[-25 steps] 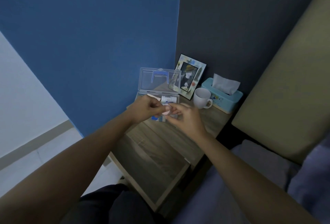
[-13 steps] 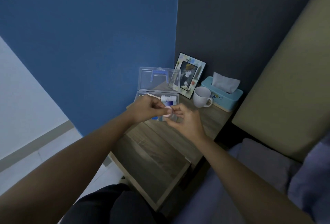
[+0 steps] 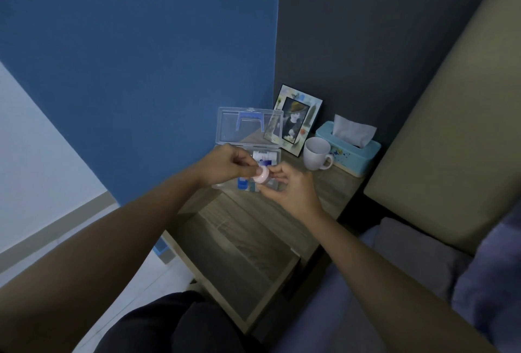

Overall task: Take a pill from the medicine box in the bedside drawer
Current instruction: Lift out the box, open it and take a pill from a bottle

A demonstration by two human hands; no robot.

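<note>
A clear plastic medicine box (image 3: 249, 130) stands on the bedside table (image 3: 315, 192) with its lid raised; white and blue packets lie inside it. Just in front of the box both hands meet around a small bottle with a pale pink round cap (image 3: 261, 176). My left hand (image 3: 225, 165) pinches the cap with its fingertips. My right hand (image 3: 291, 186) wraps the bottle's body, which its fingers mostly hide. Below them the wooden drawer (image 3: 239, 254) is pulled out toward me.
A white mug (image 3: 316, 153), a teal tissue box (image 3: 349, 151) and a picture frame (image 3: 296, 120) stand at the back of the table. The blue wall is on the left. A beige headboard and grey bedding lie on the right.
Both hands stay together over the box. The pink cap now shows more fully between the fingertips, and the fingers have shifted a little around it.
</note>
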